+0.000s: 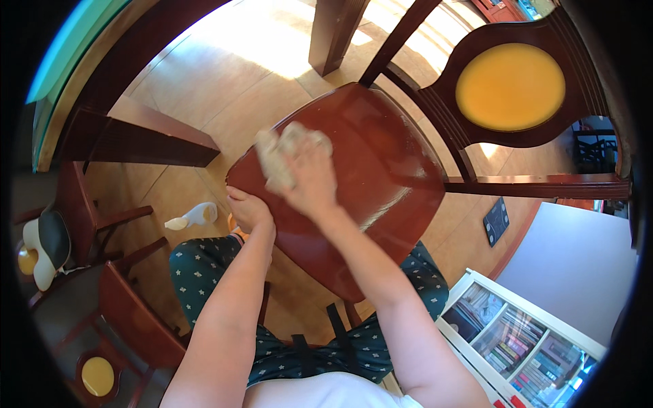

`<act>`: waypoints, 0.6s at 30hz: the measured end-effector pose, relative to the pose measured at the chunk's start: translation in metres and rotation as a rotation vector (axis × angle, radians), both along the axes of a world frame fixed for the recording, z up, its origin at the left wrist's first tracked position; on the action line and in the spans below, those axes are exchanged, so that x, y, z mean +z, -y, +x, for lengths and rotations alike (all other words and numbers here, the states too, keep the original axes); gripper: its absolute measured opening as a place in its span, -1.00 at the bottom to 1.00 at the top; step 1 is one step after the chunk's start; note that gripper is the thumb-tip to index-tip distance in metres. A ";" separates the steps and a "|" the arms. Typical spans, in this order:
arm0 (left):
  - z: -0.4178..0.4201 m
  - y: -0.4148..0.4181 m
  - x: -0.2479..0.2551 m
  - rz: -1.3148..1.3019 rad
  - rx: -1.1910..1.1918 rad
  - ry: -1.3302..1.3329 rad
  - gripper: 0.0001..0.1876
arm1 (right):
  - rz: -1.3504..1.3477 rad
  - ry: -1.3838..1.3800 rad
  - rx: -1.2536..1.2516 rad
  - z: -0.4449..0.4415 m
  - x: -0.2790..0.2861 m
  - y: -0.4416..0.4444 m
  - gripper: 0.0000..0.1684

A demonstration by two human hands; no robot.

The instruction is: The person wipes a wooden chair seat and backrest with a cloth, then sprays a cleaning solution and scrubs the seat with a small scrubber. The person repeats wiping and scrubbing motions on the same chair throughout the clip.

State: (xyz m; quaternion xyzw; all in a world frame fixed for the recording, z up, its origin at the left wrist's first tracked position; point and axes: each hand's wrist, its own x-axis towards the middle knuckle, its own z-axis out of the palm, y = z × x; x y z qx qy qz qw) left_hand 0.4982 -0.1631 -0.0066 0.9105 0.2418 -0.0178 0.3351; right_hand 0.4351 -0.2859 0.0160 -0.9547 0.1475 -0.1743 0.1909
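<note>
A dark red-brown wooden chair with a glossy seat stands in front of me. Its backrest, at the upper right, carries a yellow oval panel. My right hand presses a pale, crumpled cloth onto the left part of the seat; hand and cloth are blurred. The left edge of the seat is in the grip of my left hand, whose thumb lies near the corner and whose other fingers are partly hidden.
On the tiled floor at left lies a white spray bottle. Table legs rise beyond the seat. Other wooden chairs stand at lower left. A bathroom scale and a white glass-fronted cabinet holding books are at right.
</note>
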 end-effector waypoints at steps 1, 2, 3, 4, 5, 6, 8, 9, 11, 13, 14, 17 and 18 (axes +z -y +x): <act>0.001 0.000 -0.002 -0.012 0.004 0.059 -0.34 | 0.105 0.006 0.081 -0.003 0.006 -0.018 -0.20; 0.003 0.002 0.006 0.024 0.011 -0.066 -0.33 | 0.101 -0.009 0.123 -0.005 0.009 -0.014 -0.21; 0.002 0.004 0.009 0.022 0.002 -0.056 -0.33 | 0.101 -0.024 0.169 -0.007 0.011 -0.009 -0.22; 0.001 0.004 0.010 0.026 -0.007 -0.047 -0.33 | 0.058 -0.002 0.181 -0.007 0.011 0.002 -0.18; 0.002 0.003 0.009 0.031 -0.014 -0.037 -0.33 | 0.017 0.020 0.197 -0.001 0.009 0.020 -0.14; 0.008 -0.014 -0.012 0.024 -0.050 0.074 -0.33 | -0.021 0.046 0.132 0.008 0.005 0.033 -0.16; 0.002 0.010 0.022 0.008 -0.027 -0.089 -0.34 | -0.123 0.047 -0.072 0.002 0.006 0.089 -0.23; -0.001 0.017 0.036 0.007 -0.016 -0.167 -0.34 | -0.167 0.030 -0.159 -0.002 -0.002 0.118 -0.21; 0.004 0.009 0.017 -0.022 -0.018 -0.119 -0.33 | -0.247 -0.029 -0.337 -0.017 -0.008 0.154 -0.19; 0.006 0.004 0.015 0.001 -0.016 -0.118 -0.33 | -0.193 -0.102 -0.478 -0.037 -0.008 0.172 -0.18; 0.007 0.001 0.014 0.033 -0.030 -0.116 -0.33 | -0.175 -0.121 -0.510 -0.051 -0.009 0.174 -0.18; 0.003 -0.001 0.016 0.075 -0.049 -0.130 -0.33 | -0.125 -0.178 -0.597 -0.109 -0.012 0.157 -0.19; 0.001 0.003 0.024 0.060 -0.034 -0.144 -0.33 | -0.102 -0.195 -0.616 -0.131 -0.013 0.148 -0.18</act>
